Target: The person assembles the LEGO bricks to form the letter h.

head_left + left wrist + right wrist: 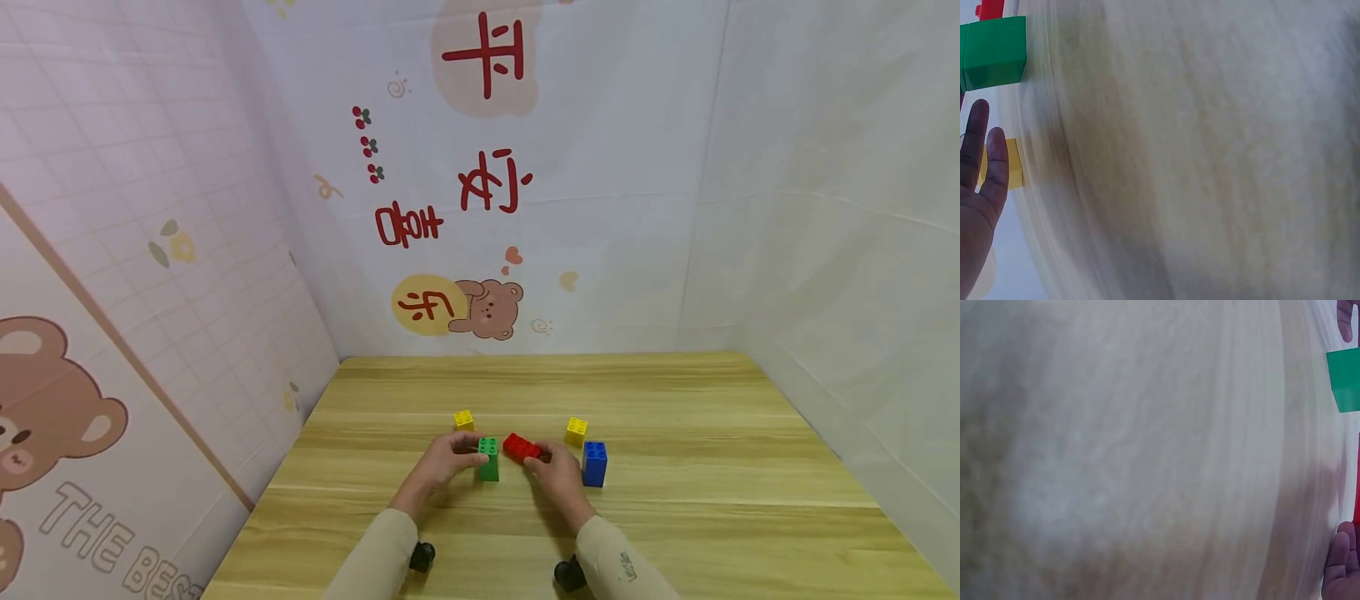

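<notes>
In the head view, my left hand (442, 461) pinches a tall green toy brick stack (489, 468) that stands upright on the table, thumb at its near side. The left wrist view shows a seam in the green stack (996, 53), with two of the fingers stretched out beside it. My right hand (559, 477) holds a red studded brick (519, 447) between thumb and fingers at its right end. That brick lies slanted just right of the green stack, a small gap apart. In the right wrist view, only a sliver of red shows above the fingers.
A yellow brick (463, 419) sits behind the left hand. Another yellow brick (576, 431) stands behind a tall blue brick stack (594, 467), right of the right hand. The wooden table (675, 533) meets printed cloth walls (622, 208) at the back and sides.
</notes>
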Demonstrator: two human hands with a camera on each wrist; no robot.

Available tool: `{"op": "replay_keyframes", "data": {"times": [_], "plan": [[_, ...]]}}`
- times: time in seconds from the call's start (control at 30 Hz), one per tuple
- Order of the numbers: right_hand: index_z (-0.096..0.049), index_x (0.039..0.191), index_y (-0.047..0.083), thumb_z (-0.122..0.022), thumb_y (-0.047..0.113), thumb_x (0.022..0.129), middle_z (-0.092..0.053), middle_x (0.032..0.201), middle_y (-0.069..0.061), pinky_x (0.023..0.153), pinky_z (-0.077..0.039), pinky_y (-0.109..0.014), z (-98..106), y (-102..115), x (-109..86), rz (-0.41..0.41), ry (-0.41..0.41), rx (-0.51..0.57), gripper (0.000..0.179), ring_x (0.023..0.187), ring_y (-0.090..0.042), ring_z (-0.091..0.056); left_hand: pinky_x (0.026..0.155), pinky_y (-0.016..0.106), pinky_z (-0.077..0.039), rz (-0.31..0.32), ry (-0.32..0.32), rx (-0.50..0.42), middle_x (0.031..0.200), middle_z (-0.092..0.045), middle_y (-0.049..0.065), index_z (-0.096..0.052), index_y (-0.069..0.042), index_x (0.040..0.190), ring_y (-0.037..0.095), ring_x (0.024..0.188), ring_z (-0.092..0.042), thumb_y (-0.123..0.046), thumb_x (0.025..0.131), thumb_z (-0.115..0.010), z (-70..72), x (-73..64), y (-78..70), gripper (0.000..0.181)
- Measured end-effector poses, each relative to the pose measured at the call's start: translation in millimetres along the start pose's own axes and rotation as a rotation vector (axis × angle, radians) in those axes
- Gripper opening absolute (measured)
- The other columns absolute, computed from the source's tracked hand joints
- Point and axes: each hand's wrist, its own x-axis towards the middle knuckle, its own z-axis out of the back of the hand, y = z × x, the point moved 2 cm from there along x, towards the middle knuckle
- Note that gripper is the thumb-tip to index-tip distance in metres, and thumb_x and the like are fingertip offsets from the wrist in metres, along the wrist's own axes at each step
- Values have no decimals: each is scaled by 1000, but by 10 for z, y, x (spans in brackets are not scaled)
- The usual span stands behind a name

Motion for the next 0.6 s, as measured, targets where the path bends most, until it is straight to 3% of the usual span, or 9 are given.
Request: {"op": "replay_keyframes", "data": {"times": [0.2,0.6], "plan": [[-62,127,-2,-71,14,93,-65,114,-12,89,-51,-44,36,70,-19,-13,0,12,39,99,-26,-58,94,42,-50,15,0,18,115,-68,5,-67,-6,124,24,109,-61,-25,88,-77,-7,26,1,42],[-66,123,0,-72,19,92,-67,111,-10,81,-54,-42,90,308,6,132,9,14,37,96,-25,-61,96,46,-49,23,8,17,115,-67,5,-66,-6,124,26,110,-60,-26,90,-75,-56,36,-36,40]]}}
